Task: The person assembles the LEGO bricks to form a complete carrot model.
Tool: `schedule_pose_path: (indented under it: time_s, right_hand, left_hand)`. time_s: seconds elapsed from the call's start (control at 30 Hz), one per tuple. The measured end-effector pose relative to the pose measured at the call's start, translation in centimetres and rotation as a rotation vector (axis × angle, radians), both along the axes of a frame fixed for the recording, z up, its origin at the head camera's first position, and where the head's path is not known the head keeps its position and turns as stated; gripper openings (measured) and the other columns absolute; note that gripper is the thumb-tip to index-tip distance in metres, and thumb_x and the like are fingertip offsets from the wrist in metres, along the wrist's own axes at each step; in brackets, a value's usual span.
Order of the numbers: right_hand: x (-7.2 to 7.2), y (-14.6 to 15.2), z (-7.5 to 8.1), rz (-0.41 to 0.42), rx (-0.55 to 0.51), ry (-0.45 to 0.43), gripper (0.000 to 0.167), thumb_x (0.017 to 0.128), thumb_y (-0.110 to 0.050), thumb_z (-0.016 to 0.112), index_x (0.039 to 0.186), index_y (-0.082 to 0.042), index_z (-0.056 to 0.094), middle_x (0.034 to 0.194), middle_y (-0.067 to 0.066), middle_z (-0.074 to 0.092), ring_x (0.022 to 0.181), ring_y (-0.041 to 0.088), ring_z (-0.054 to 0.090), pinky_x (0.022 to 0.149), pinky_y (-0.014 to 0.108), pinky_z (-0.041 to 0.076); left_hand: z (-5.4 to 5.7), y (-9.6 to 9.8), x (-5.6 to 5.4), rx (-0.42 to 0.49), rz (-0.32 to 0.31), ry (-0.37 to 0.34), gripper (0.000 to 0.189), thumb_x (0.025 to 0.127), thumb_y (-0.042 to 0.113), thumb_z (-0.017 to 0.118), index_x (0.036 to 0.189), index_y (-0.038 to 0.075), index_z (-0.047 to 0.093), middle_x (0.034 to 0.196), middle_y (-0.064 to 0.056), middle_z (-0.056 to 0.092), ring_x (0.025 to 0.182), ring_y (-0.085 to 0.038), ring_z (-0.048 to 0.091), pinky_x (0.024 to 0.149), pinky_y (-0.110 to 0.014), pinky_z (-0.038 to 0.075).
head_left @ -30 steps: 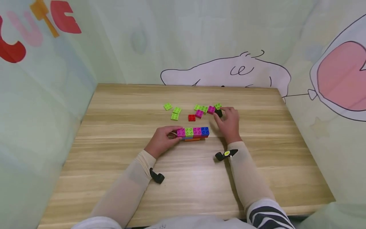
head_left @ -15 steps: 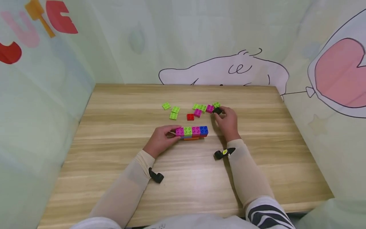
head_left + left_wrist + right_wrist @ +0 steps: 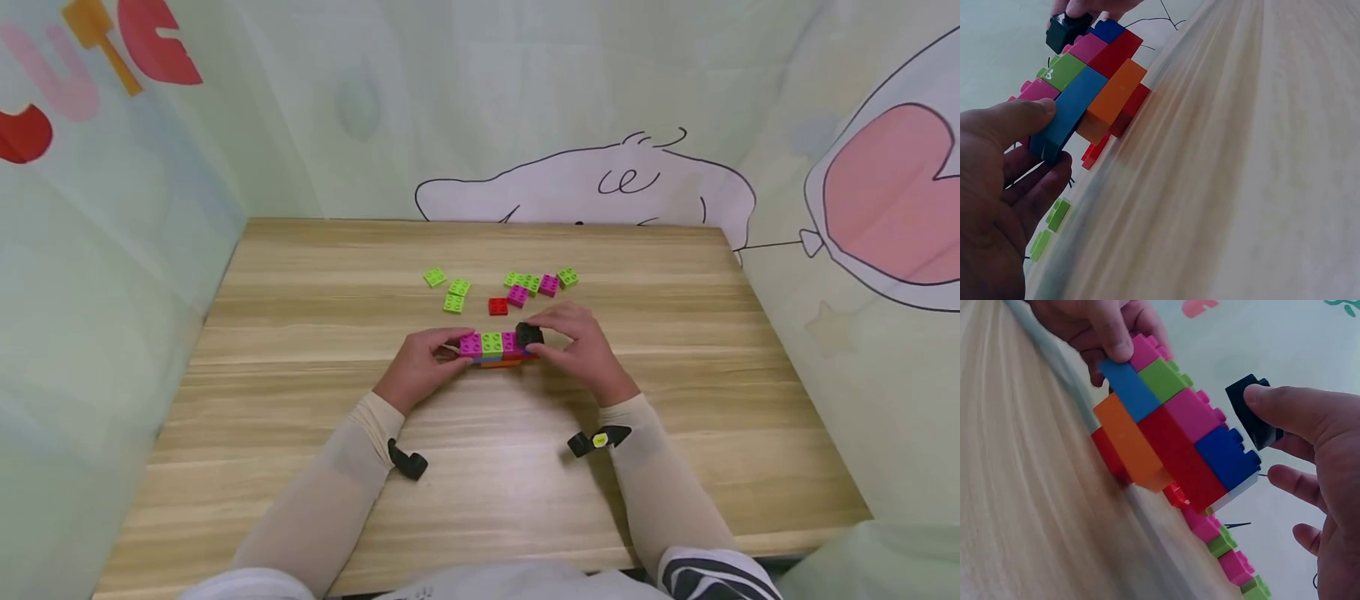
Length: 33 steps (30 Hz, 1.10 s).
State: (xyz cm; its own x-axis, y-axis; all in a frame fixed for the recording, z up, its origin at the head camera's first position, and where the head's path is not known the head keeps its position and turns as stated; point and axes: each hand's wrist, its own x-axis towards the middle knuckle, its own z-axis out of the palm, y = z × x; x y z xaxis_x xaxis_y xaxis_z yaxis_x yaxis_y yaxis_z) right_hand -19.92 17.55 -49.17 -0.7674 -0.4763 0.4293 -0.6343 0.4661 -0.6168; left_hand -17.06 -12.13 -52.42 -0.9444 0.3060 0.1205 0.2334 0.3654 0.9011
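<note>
My left hand (image 3: 422, 367) grips the left end of a built block structure (image 3: 491, 343), thumb in front. Its top row runs pink, green, pink and dark blue; below come a light blue block (image 3: 1075, 109) and a red block (image 3: 1179, 456), then an orange block (image 3: 1129, 447), with red at the bottom. A black block (image 3: 1252, 411) is pinched between thumb and fingers of my right hand (image 3: 581, 350). In the right wrist view, it hangs just above the dark blue block (image 3: 1229, 457), a small gap apart.
Behind the structure lie a loose red block (image 3: 498, 307), two pink blocks (image 3: 549, 286) and several green blocks (image 3: 453, 303). They rest on a wooden table (image 3: 337, 283). Printed cloth (image 3: 315, 108) walls the table's back and sides.
My right hand has picked the black block up from the back right and carried it left and nearer, over the structure's right end. My left hand keeps its hold.
</note>
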Motion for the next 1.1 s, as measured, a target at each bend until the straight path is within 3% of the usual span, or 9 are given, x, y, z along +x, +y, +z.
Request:
schedule_pose_path:
  time_s: [0.2, 0.5, 0.67, 0.83, 1.0, 1.1]
  right_hand:
    - [-0.1, -0.3, -0.2, -0.003, 0.06, -0.044, 0.033, 0.088, -0.019, 0.085, 0.119, -0.015, 0.079, 0.117, 0.002, 0.075, 0.115, 0.023, 0.06, 0.102, 0.052, 0.043]
    - [-0.4, -0.5, -0.2, 0.051, 0.107, 0.068, 0.034, 0.085, -0.013, 0.087, 0.118, -0.009, 0.079, 0.111, 0.004, 0.074, 0.11, 0.025, 0.062, 0.093, 0.048, 0.037]
    - [-0.2, -0.7, -0.2, 0.052, 0.123, 0.081, 0.035, 0.086, -0.013, 0.086, 0.119, -0.009, 0.079, 0.112, 0.006, 0.072, 0.111, 0.026, 0.061, 0.092, 0.049, 0.035]
    - [0.1, -0.9, -0.8, 0.038, 0.074, -0.018, 0.034, 0.088, -0.013, 0.083, 0.122, -0.007, 0.077, 0.117, 0.01, 0.071, 0.114, 0.027, 0.061, 0.1, 0.048, 0.043]
    - [0.0, -0.8, -2.1, -0.01, -0.031, -0.198, 0.054, 0.088, -0.014, 0.085, 0.138, -0.008, 0.066, 0.125, 0.01, 0.071, 0.121, 0.028, 0.061, 0.107, 0.053, 0.047]
    - [-0.1, -1.0, -2.9, -0.039, -0.087, -0.306, 0.055, 0.088, -0.016, 0.085, 0.139, -0.011, 0.065, 0.13, 0.006, 0.07, 0.127, 0.026, 0.06, 0.112, 0.053, 0.043]
  left_hand:
    - [-0.1, -0.2, 0.0, 0.0, 0.002, -0.003, 0.044, 0.089, 0.013, 0.083, 0.132, 0.014, 0.072, 0.126, -0.011, 0.072, 0.1, -0.02, 0.073, 0.087, -0.031, 0.06]
    - [-0.2, -0.1, 0.0, 0.015, 0.002, -0.006, 0.043, 0.089, 0.009, 0.083, 0.131, 0.012, 0.073, 0.122, -0.011, 0.073, 0.099, -0.021, 0.074, 0.086, -0.031, 0.061]
    - [-0.1, 0.0, 0.0, 0.014, 0.01, -0.025, 0.044, 0.089, 0.009, 0.083, 0.131, 0.012, 0.072, 0.123, -0.012, 0.073, 0.099, -0.022, 0.074, 0.086, -0.032, 0.061]
    - [-0.2, -0.1, 0.0, 0.0, 0.009, -0.031, 0.042, 0.089, 0.012, 0.083, 0.13, 0.012, 0.073, 0.122, -0.011, 0.073, 0.098, -0.021, 0.074, 0.085, -0.031, 0.061]
    - [-0.4, -0.1, 0.0, 0.007, -0.007, -0.008, 0.042, 0.089, 0.014, 0.084, 0.13, 0.013, 0.072, 0.124, -0.008, 0.072, 0.098, -0.021, 0.073, 0.086, -0.034, 0.061]
    - [-0.5, -0.4, -0.2, -0.015, 0.0, 0.032, 0.047, 0.09, 0.021, 0.084, 0.134, 0.017, 0.07, 0.13, -0.003, 0.07, 0.112, -0.019, 0.069, 0.098, -0.039, 0.057]
